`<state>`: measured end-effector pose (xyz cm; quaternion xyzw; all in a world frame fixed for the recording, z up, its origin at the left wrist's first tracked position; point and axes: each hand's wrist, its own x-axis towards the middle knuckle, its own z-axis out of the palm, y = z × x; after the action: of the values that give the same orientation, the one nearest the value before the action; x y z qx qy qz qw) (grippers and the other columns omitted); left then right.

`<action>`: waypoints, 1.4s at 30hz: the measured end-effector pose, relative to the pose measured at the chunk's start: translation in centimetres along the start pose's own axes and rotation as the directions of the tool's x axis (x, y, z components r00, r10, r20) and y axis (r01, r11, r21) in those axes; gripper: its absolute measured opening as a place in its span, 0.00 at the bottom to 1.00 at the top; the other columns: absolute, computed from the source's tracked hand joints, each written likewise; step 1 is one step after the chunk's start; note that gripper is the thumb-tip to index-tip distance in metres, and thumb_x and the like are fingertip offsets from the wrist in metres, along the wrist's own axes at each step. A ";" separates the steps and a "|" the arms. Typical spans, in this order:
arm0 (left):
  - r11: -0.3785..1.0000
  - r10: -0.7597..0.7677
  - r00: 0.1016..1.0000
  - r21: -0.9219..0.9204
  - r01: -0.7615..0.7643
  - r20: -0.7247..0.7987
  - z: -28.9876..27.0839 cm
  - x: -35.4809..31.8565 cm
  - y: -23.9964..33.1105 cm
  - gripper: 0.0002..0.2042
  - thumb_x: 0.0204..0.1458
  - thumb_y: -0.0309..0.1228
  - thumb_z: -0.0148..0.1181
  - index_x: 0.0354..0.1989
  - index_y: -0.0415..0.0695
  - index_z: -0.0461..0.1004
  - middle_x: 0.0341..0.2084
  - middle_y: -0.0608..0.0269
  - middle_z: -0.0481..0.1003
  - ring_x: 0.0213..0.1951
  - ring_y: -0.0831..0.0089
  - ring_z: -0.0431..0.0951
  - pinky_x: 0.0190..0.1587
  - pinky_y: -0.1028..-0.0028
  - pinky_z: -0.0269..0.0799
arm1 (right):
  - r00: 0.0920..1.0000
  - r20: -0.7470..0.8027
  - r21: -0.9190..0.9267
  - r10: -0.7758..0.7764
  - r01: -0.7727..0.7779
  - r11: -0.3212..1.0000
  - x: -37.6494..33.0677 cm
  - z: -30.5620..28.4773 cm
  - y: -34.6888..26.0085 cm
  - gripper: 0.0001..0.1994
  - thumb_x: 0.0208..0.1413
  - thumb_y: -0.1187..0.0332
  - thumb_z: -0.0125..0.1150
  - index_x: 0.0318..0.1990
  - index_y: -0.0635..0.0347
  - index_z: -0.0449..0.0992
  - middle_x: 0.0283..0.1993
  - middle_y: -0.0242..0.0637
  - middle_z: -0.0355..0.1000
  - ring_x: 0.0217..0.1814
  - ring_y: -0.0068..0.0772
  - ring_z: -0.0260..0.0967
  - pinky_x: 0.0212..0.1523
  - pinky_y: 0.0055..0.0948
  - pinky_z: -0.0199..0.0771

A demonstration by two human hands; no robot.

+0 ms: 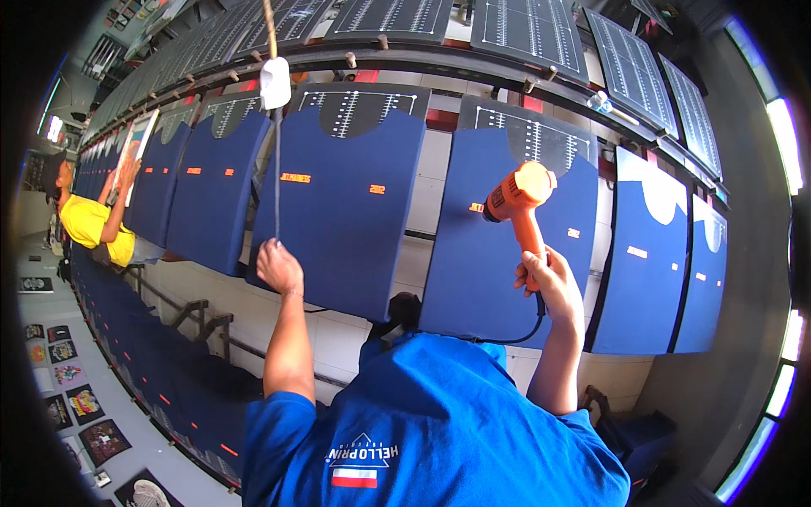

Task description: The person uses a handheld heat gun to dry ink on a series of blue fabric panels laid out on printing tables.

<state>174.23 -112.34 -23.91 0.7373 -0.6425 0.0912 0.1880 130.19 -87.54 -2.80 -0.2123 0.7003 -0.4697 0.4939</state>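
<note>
In my right hand (pixel 555 283) is an orange heat gun (pixel 525 203), gripped round its handle. Its dark nozzle points left, above a navy fabric panel (pixel 481 287) with small orange prints. A black cable (pixel 534 331) runs down from the handle and bends left. My left hand (pixel 280 267) is closed round the lower end of a grey cord (pixel 277 177). That cord hangs from a white socket block (pixel 274 83), in front of another navy panel (pixel 346 245). The panels lie on dark boards (pixel 405 100) with white ruled marks.
A co-worker in a yellow shirt (pixel 93 224) at the left holds a framed screen (pixel 135 156) over the row. A rail (pixel 456 63) runs behind the panels, with more marked boards (pixel 528 34) beyond. Printed samples (pixel 106 441) lie at the lower left. A grey wall (pixel 752 211) stands at right.
</note>
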 end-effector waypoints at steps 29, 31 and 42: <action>0.815 -0.556 0.813 -0.081 0.574 0.171 9.2 35.9 -41.3 0.20 0.68 0.45 0.39 0.55 0.46 0.71 0.50 0.48 0.73 0.52 0.46 0.74 0.51 0.49 0.73 | 0.992 0.126 -0.031 -0.002 0.006 1.000 10.2 48.8 -9.9 0.22 0.63 0.53 0.59 0.51 0.66 0.70 0.33 0.37 0.74 0.30 0.26 0.75 0.28 0.24 0.73; 0.789 -0.594 0.775 -0.034 0.614 0.215 10.3 36.3 -41.2 0.20 0.68 0.45 0.39 0.59 0.48 0.68 0.58 0.52 0.69 0.56 0.47 0.72 0.52 0.46 0.72 | 0.992 0.122 -0.059 0.017 -0.010 0.998 11.3 49.1 -10.0 0.22 0.62 0.53 0.60 0.48 0.66 0.71 0.32 0.36 0.74 0.29 0.25 0.74 0.28 0.24 0.73; 0.716 -0.698 0.702 0.117 0.689 0.139 11.7 36.8 -38.2 0.21 0.65 0.42 0.41 0.61 0.45 0.66 0.58 0.54 0.69 0.57 0.44 0.70 0.58 0.47 0.65 | 0.999 0.031 -0.115 0.035 -0.031 0.993 11.9 51.5 -9.4 0.16 0.61 0.58 0.61 0.40 0.65 0.73 0.28 0.32 0.71 0.27 0.22 0.71 0.28 0.23 0.72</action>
<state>216.28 -146.61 -26.83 0.9346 -0.3289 -0.0328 0.1310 169.46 -124.07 -4.10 -0.2364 0.7211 -0.4171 0.5001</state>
